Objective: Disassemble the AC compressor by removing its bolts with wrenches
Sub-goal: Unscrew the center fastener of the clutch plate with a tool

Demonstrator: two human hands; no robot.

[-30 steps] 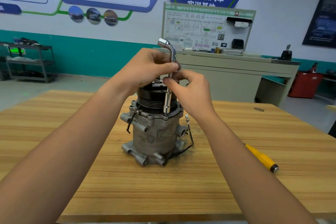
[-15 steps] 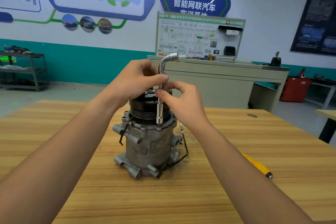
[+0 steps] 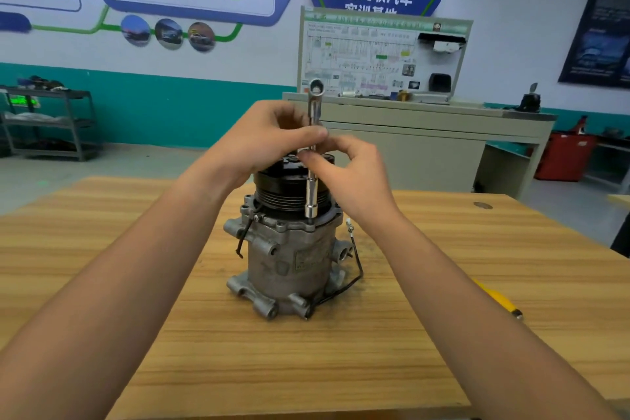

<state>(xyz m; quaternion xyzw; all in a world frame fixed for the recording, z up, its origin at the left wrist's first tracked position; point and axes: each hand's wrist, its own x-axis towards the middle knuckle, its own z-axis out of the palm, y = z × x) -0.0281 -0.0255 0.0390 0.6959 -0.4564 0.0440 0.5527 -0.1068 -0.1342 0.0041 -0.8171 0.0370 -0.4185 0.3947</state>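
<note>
The upright socket wrench [image 3: 312,194], seated on the compressor [image 3: 289,249], is pinched by the left hand [image 3: 269,140] and the right hand [image 3: 344,174]

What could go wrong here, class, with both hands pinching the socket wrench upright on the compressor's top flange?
The left hand and right hand only pinch the socket wrench shaft, so its socket may tilt and slip. Neither hand steadies the compressor, standing free on the table; it could twist or tip. The loose black wire beside the socket might snag.
</note>
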